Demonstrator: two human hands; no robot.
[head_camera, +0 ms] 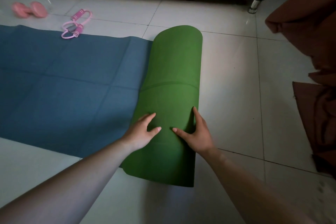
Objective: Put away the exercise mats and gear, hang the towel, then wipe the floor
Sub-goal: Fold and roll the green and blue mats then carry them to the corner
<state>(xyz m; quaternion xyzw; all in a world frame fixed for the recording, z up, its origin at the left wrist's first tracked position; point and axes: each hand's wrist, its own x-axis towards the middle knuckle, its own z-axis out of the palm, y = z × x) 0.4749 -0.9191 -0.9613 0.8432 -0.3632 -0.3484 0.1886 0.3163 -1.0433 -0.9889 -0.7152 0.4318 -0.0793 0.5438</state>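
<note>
both hands, left hand (143, 131) and right hand (197, 133), are pressing flat, fingers spread, on the green mat roll (172, 82); rolling over the blue mat (63, 82) leftward likely comes next.

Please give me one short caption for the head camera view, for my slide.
Both hands, left hand and right hand, press on a rolled green mat beside a flat blue mat.
</note>
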